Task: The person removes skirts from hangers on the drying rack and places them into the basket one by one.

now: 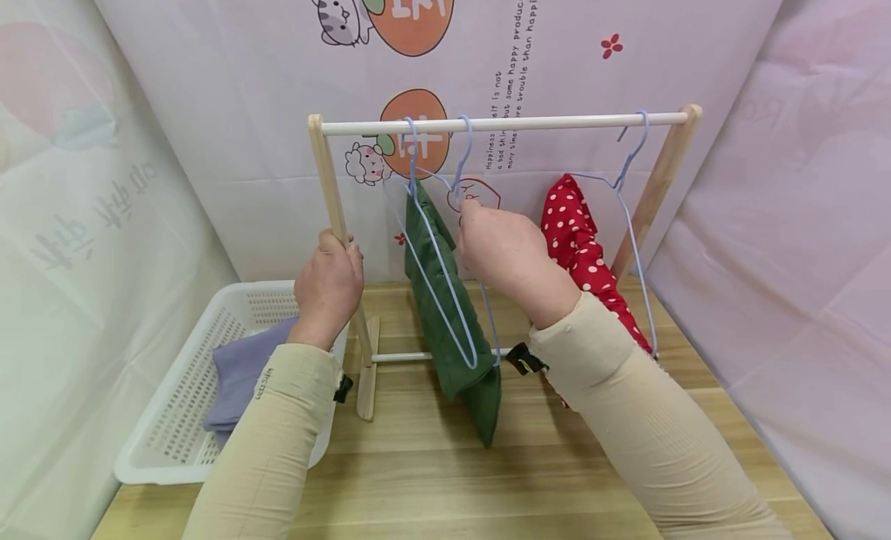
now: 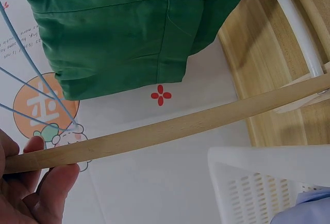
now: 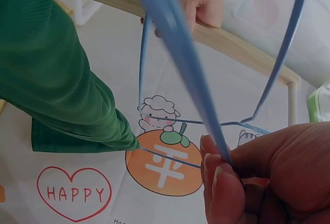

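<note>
Left hand (image 1: 329,283) grips the post (image 1: 328,176), apparently to steady the rack (image 1: 508,124). Right hand (image 1: 511,250), well apart, pinches a hanger (image 3: 192,79), presumably for control. Green cloth (image 1: 440,316) hangs between and below the hands; red cloth (image 1: 576,234) hangs right of both.

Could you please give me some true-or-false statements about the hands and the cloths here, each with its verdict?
1. The left hand grips a wooden post. True.
2. The right hand is pressed flat on the table. False: it pinches a blue hanger.
3. The purple cloth lies in the white basket. True.
4. The red polka-dot cloth lies in the basket too. False: it hangs at the right end of the white rail.
5. The green cloth hangs left of the red one. True.
</note>
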Tool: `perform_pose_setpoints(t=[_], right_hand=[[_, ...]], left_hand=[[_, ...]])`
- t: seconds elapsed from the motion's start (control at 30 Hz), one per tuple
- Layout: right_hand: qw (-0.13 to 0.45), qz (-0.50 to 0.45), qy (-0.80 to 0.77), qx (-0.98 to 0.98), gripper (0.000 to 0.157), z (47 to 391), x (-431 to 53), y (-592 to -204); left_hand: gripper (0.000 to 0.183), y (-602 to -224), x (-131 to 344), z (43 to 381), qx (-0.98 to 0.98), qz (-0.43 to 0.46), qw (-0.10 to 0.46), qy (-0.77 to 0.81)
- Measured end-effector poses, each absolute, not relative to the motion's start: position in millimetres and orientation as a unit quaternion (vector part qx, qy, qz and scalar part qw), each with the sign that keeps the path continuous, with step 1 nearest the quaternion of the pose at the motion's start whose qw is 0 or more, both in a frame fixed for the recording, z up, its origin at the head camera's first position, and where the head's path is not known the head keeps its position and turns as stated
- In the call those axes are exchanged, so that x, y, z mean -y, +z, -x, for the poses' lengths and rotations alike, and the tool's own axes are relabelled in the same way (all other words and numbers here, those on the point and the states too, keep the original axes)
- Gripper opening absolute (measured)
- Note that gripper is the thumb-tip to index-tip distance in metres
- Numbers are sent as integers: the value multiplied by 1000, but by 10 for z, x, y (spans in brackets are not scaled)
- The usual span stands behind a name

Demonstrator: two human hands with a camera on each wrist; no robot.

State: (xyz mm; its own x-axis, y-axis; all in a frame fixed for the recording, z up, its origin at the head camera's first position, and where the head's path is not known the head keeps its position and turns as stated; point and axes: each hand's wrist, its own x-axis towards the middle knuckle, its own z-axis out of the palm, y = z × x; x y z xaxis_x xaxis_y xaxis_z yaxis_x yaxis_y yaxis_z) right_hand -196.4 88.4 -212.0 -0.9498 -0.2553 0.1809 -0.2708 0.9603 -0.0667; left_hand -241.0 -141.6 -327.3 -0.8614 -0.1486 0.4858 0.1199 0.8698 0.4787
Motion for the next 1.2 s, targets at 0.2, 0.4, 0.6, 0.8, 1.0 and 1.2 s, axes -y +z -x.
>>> perform_pose_setpoints(t=[0.2, 0.4, 0.6, 0.8, 1.0, 1.2], right_hand=[[89, -134, 49, 986, 31, 1970, -884, -2129], [96, -135, 50, 985, 29, 1979, -891, -2142], [93, -130, 56, 986, 33, 1986, -901, -2148], [88, -129, 59, 986, 34, 1995, -909, -2150], [87, -134, 61, 985, 33, 1996, -923, -2153], [89, -136, 59, 985, 32, 1980, -926, -2151]], left_hand=[[35, -3270, 1415, 2416, 930, -11, 263, -257], [36, -3272, 1417, 2411, 929, -9, 266, -258], [35, -3281, 1419, 2411, 928, -5, 273, -255], [34, -3276, 1416, 2401, 926, -4, 280, -252], [35, -3263, 1412, 2392, 926, -9, 277, -256], [38, -3261, 1418, 2386, 927, -10, 263, -267]])
